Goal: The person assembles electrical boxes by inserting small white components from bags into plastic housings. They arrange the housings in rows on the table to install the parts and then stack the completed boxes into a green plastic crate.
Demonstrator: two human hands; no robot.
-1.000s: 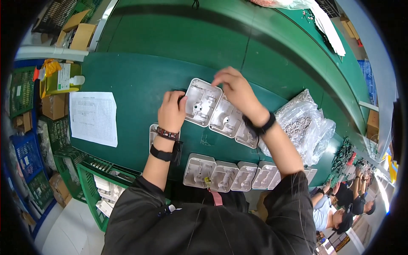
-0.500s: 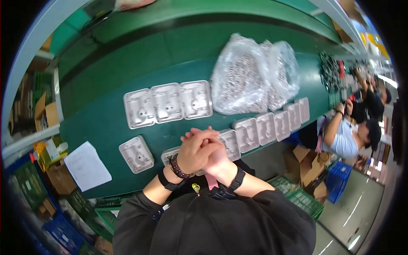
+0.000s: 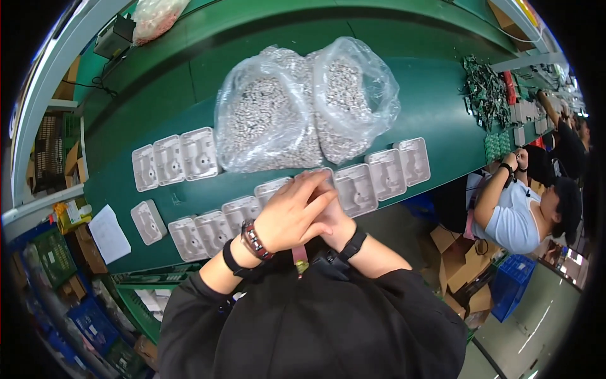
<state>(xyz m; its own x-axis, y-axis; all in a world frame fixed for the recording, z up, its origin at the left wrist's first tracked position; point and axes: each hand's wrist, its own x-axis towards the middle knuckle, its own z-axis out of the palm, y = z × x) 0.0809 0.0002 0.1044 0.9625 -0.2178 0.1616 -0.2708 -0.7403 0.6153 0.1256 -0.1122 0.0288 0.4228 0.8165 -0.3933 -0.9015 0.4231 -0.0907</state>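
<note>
White trays (image 3: 386, 180) are set out on the green counter (image 3: 435, 95) in the head view, and over the front row the left hand (image 3: 287, 218) is laid across the right hand (image 3: 339, 221). The left fingers are stretched and slightly spread, the right ones mostly covered; whether anything is held between the palms cannot be told. For this to be done well, it is judged, the wrists should be lifted clear of the rims, so that no tray is nudged off the near edge. In the front row, four trays are counted to the left of the hands and three to the right, and one more seems partly covered by them; three are lined up farther back, and one is placed alone at the left. Two clear bags (image 3: 379, 117) of grey parts (image 3: 345, 88) are stood beyond the hands; one paper sheet (image 3: 110, 234) is laid at the left.
</note>
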